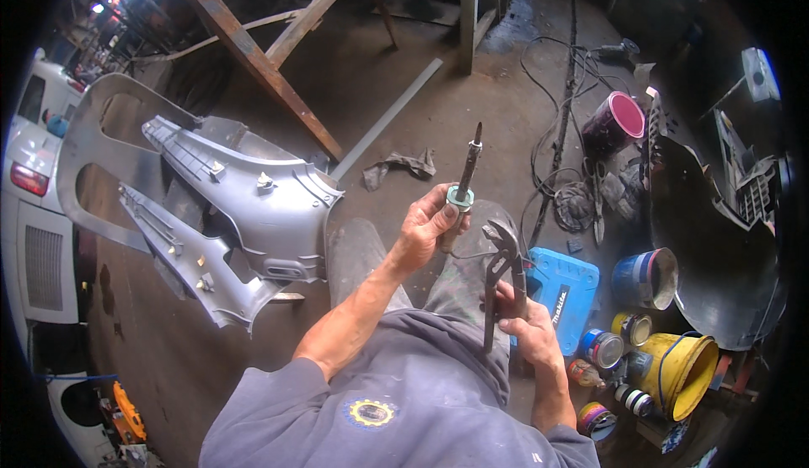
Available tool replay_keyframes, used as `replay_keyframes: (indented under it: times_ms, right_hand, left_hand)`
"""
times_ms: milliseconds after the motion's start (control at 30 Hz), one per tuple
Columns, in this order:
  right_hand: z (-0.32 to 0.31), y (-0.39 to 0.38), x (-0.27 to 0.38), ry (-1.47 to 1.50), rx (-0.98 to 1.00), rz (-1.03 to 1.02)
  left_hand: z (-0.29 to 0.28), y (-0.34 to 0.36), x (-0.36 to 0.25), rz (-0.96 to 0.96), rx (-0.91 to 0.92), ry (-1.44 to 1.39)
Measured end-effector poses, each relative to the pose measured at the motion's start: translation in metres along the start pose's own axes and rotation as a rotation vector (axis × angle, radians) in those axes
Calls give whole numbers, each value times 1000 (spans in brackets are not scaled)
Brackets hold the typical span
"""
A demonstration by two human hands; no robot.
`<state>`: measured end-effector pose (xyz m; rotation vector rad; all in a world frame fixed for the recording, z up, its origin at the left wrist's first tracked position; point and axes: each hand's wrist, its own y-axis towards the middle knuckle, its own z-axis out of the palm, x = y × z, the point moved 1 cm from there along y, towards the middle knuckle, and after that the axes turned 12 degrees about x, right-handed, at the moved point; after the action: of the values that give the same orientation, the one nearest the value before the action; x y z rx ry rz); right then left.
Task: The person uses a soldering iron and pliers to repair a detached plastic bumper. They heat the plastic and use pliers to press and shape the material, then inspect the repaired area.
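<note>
My left hand [419, 234] is closed around the handle of a soldering iron [468, 171], above my knees. Its dark metal shaft points up and away from me, and a pale green collar sits just above my fingers. A thin cord runs off below the grip toward the right. Lower and to the right, my right hand [527, 326] grips a pair of dark adjustable pliers [503, 257], jaws upward. The pliers are near the iron's handle but appear apart from it. My fingers partly cover the pliers' handles.
Silver plastic trim panels [261, 181] lie at the left, beside a white vehicle [34, 215]. On the right stand a blue tool case [560, 287], a yellow bucket [666, 367], several paint cans and a pink-red bucket [608, 127]. Cables [548, 89] loop across the floor. A rusty metal frame [261, 68] stands ahead.
</note>
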<state>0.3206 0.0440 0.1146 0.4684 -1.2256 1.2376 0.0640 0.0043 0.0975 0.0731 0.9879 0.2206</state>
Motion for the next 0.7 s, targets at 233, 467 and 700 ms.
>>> replay_keyframes:
  times_ms: [233, 467, 700]
  right_hand:
    - [-5, 7, 24, -1003, -236, -276]
    - [-25, 12, 52, -1580, -226, -392]
    - [-26, 13, 69, -1666, -217, -373]
  left_hand:
    - [6, 0, -6, 1, 23, -47]
    - [7, 4, -3, -8, -24, -141]
    - [19, 6, -9, 28, -21, -155]
